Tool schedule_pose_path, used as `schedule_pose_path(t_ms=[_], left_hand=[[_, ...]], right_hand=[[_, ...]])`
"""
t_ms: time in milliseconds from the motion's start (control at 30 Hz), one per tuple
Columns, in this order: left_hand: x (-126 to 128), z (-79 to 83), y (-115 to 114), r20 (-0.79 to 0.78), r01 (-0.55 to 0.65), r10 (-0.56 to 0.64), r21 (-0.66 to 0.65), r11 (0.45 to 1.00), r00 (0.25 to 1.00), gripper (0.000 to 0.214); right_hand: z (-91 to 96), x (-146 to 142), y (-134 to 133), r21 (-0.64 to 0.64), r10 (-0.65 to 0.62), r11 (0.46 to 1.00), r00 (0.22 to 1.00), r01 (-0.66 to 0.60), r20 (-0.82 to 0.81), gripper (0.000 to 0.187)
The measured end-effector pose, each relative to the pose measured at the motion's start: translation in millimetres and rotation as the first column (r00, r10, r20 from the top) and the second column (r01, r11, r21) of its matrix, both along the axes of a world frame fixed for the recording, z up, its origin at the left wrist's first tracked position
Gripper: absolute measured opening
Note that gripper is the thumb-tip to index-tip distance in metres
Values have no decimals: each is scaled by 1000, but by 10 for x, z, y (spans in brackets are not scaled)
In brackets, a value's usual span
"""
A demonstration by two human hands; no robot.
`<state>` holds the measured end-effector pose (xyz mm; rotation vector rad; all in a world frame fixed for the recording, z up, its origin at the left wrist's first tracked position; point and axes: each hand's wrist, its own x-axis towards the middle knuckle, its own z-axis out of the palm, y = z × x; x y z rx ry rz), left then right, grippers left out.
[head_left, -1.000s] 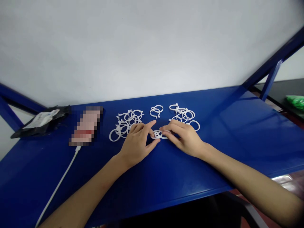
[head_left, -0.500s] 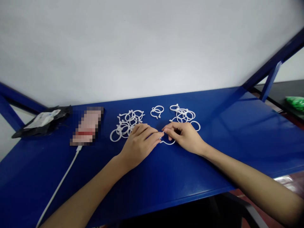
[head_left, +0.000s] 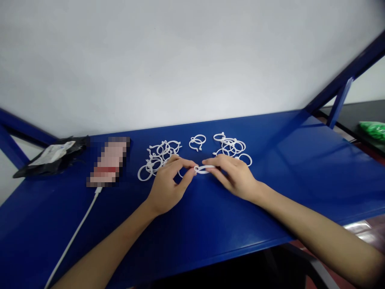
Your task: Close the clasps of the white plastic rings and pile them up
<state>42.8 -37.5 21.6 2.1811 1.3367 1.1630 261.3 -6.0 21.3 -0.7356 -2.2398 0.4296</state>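
My left hand and my right hand meet at the middle of the blue table, both pinching one white plastic ring between thumb and fingers. The ring is held just above the surface, lying nearly flat. Behind my left hand lies a pile of white rings. Another pile of white rings sits behind my right hand. Between the piles, further back, rests a small pair of rings.
A blurred phone lies at the left with a white cable running toward the front edge. A black packet sits at the far left. Blue frame struts rise at the right; a green object lies beyond.
A second ago both hands pressed rings on the table. Half a second ago an open ring lay under my right fingers. Now both hands have lifted and pinch one ring between them.
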Motion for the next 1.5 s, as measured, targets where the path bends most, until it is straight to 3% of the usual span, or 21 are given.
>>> schedule_pose_path(t_ms=[167,500,733,800,867,967,1067,1267,1500], left_hand=[[-9,-6,-32,53,96,-95,-13,995,994,20],[-10,-72,36,-18,57,-54,244,968,998,15],[-26,-130,53,-139,72,-34,285,956,990,15],[-38,-151,89,-200,45,12,280,959,980,10],[-47,-165,117,-244,9,58,266,964,968,8],[-44,-179,120,-286,-7,81,248,969,955,6],[-17,-193,87,-322,31,44,225,974,946,7],[31,-209,57,-353,64,13,206,977,936,7],[8,-207,74,-442,-4,99,212,977,892,10]], right_hand=[[-14,-42,-61,-163,-82,984,992,67,-92,18],[-18,-39,-55,-414,86,903,992,-116,-91,18],[19,-28,-41,-319,173,933,985,-166,-6,19],[-1,-21,9,-215,114,972,991,-98,67,22],[-19,14,95,-85,-29,996,991,40,131,24],[-41,112,269,51,-302,953,944,298,131,23],[-85,197,431,138,-455,888,882,438,124,22],[-194,209,571,235,-548,833,808,502,216,23],[-168,242,591,250,-569,817,795,519,211,26]])
